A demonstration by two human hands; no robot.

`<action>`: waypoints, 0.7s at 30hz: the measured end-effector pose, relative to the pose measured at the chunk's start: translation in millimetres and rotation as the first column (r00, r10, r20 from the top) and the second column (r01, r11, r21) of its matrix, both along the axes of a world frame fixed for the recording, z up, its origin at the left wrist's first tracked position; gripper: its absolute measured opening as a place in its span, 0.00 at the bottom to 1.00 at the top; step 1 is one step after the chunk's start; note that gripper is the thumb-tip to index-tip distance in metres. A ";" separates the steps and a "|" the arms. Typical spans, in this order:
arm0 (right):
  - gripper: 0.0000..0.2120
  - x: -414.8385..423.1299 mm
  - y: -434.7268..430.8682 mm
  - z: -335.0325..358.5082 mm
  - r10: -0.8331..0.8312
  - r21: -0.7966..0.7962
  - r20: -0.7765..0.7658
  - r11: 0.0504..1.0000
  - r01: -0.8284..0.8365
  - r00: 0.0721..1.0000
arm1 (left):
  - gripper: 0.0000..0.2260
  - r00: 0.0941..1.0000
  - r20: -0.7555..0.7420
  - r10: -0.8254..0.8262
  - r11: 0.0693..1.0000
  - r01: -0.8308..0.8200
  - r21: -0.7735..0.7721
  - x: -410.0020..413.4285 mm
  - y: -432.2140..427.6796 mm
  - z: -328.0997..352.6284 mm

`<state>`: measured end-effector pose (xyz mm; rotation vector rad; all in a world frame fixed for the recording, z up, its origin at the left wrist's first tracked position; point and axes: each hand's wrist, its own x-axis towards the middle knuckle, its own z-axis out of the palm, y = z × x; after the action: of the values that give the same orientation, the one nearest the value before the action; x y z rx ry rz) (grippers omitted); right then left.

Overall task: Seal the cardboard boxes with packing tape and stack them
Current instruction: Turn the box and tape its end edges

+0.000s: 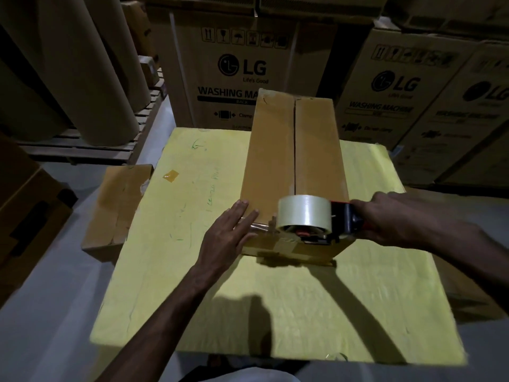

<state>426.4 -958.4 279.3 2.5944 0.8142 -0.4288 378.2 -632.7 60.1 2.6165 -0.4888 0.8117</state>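
Pressing box (275,161) near edge, left hand (228,232); right hand (391,216) grips tape dispenser (305,216).

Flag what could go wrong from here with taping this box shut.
The tape dispenser in the right hand looks slightly right of the open centre seam, so the strip may run off-line. The left hand only presses flat on the near left corner; the cardboard box could slide on the yellow table as the tape pulls.

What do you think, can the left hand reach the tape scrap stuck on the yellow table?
Probably yes. The left hand rests flat on the near corner of the cardboard box, holding nothing, and only bare yellow table lies between it and the tape scrap.
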 end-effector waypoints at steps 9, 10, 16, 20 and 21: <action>0.29 -11.4 30.2 39.7 0.146 -0.019 -0.061 0.989 -0.147 0.987 | 0.22 0.999 0.025 -0.023 0.999 0.024 -0.037 1.1 1.1 -3.9; 0.30 -15.6 34.7 41.1 0.161 -0.056 -0.020 0.985 -0.162 0.987 | 0.22 0.999 0.039 -0.029 0.999 0.031 -0.037 2.5 0.8 -3.3; 0.32 -18.7 62.4 31.3 0.066 -0.089 0.002 0.994 -0.066 0.998 | 0.13 0.987 0.140 -0.082 0.996 0.076 0.045 5.1 10.4 -12.5; 0.33 -15.9 53.3 30.8 -0.036 -0.042 -0.036 0.999 0.035 0.999 | 0.13 0.986 0.156 -0.060 0.997 0.053 0.049 8.0 13.0 -7.7; 0.34 -16.2 50.2 31.3 -0.048 -0.031 -0.037 0.998 0.047 0.998 | 0.13 0.985 0.158 -0.066 0.997 0.059 0.053 9.6 12.6 -4.9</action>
<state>410.2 -908.2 310.6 2.5892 0.7544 -0.5020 387.8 -620.1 55.2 2.5768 -0.6382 1.0058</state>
